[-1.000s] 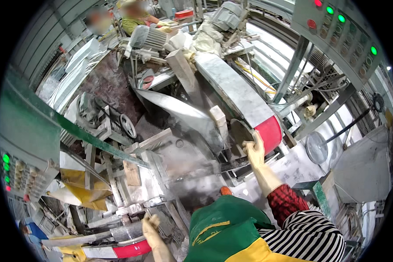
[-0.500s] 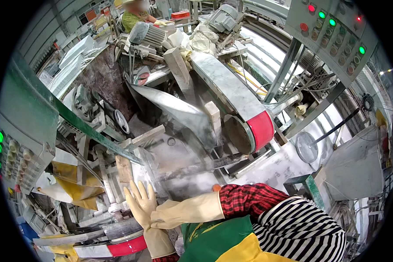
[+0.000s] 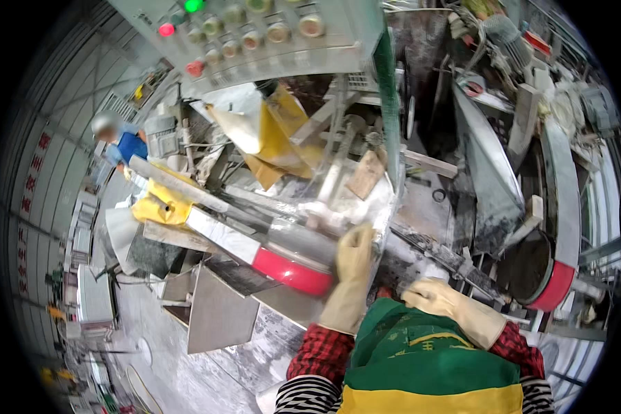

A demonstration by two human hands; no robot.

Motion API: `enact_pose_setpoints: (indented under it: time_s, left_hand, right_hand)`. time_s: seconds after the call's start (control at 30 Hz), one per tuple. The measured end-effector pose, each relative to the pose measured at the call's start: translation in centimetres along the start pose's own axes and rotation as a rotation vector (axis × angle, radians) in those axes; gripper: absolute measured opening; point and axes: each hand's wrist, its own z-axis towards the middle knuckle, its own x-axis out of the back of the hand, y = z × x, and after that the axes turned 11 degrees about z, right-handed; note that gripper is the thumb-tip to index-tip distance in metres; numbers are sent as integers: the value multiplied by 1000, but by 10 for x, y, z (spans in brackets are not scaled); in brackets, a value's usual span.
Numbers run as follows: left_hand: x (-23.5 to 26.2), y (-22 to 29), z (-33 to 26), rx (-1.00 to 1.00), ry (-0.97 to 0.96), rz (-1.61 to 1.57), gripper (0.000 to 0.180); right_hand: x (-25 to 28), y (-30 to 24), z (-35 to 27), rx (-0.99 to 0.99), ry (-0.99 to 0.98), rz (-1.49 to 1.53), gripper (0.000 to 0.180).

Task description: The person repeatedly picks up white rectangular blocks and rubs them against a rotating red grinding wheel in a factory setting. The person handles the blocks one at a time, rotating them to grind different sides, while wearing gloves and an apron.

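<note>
Grey floor (image 3: 214, 376); pale walls (image 3: 58, 155); left hand (image 3: 353, 257), right hand (image 3: 431, 297) curled nearly closed, apparently empty.

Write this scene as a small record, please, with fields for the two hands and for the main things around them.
Left grip: cream glove, partly curled, close to a red band; contact unclear
Right grip: cream glove, bent, near the apron; whether it holds anything is unclear
Apron colours: green and yellow
Wood block: beyond the left grip
Control panel: top, grey, with a lit green light
Other person: far left, in blue
</note>
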Motion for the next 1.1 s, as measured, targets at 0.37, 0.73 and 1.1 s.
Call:
enact_pose_setpoints:
  time_s: [0.37, 0.73, 1.1]
  left_hand:
    - [222, -28, 75, 492, 755, 871, 115]
    - [184, -91, 16, -5, 928, 918, 71]
    - [-5, -4, -86, -397, 4, 374, 88]
  right_hand:
    - [19, 145, -102, -279, 553, 742, 34]
    - [-1, 137, -86, -279, 500, 780, 32]
    - [16, 43, -22, -54, 277, 1032, 58]
